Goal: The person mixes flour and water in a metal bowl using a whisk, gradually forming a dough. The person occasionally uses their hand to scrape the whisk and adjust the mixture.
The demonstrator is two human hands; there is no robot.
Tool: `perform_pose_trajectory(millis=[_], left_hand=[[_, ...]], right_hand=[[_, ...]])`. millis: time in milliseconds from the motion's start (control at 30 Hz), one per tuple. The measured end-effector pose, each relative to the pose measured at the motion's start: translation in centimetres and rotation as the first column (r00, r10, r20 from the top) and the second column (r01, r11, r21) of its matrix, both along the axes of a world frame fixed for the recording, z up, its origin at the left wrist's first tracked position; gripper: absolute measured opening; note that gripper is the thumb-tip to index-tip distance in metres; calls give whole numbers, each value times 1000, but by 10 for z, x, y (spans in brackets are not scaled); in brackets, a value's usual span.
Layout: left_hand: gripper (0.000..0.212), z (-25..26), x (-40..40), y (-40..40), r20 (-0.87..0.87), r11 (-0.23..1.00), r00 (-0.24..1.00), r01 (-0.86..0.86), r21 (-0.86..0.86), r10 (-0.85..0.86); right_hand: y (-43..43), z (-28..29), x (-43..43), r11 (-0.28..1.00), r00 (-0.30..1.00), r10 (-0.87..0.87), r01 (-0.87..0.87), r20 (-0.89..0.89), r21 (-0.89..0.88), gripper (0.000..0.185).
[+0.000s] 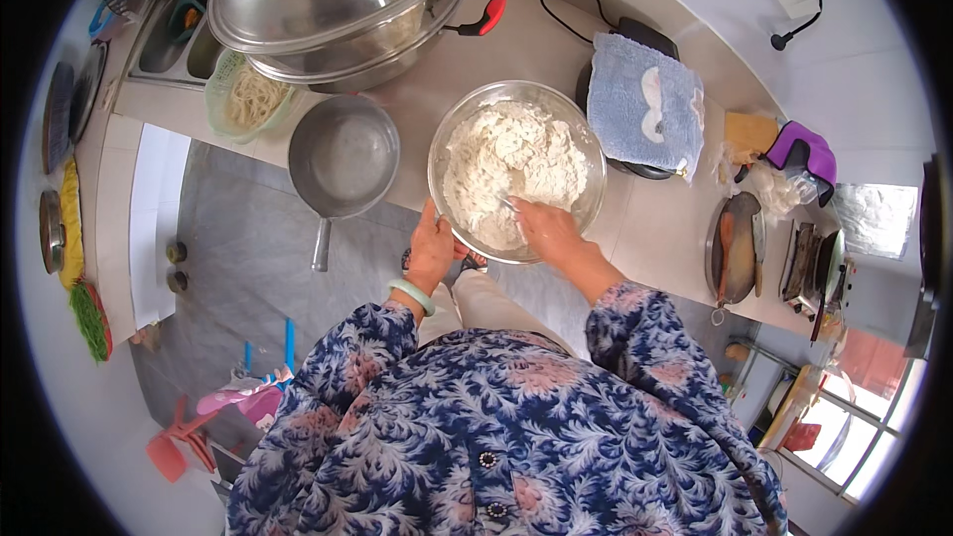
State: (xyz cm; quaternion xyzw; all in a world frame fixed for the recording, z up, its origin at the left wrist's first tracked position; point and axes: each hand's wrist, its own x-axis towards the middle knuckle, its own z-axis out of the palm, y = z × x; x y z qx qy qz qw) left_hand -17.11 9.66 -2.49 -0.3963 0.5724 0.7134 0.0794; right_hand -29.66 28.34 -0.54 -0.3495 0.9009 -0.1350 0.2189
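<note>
A stainless steel bowl [596, 171] stands near the counter's front edge and holds lumpy, shaggy flour dough [532, 145], with drier flour toward its left side. My left hand [433, 249], a pale green bangle [412, 295] at its wrist, grips the bowl's near-left rim. Over the near side of the bowl, my right hand [547, 229] is closed around a thin metal utensil [508, 202]. Its working end is down in the flour, so I cannot tell what kind it is.
A grey saucepan [344, 156] sits left of the bowl, its handle jutting past the counter edge. Behind it are a green basket of noodles [253, 97] and a large lidded steel wok [342, 0]. A blue towel [644, 104] covers a black appliance at right. Farther right, a cleaver [758, 246] lies on a round board [733, 268].
</note>
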Motion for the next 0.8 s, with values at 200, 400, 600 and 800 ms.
perform_pose_trajectory(millis=[200,400,600,800], left_hand=[[44,0,1,2,-9,1000,1000,-20,21,20],[46,-7,2,1,-24,1000,1000,14,-8,-14],[45,4,1,1,-14,999,1000,14,-31,-15],[45,6,0,-3,8,998,1000,21,-54,-20]], right_hand=[[38,50,-46,1000,997,13,-12,-82,17,30],[26,71,-25,973,974,228,-228,-2,-44,31],[1,28,-16,896,895,435,-419,-95,150,43],[11,38,-78,908,909,397,-369,-129,198,37]])
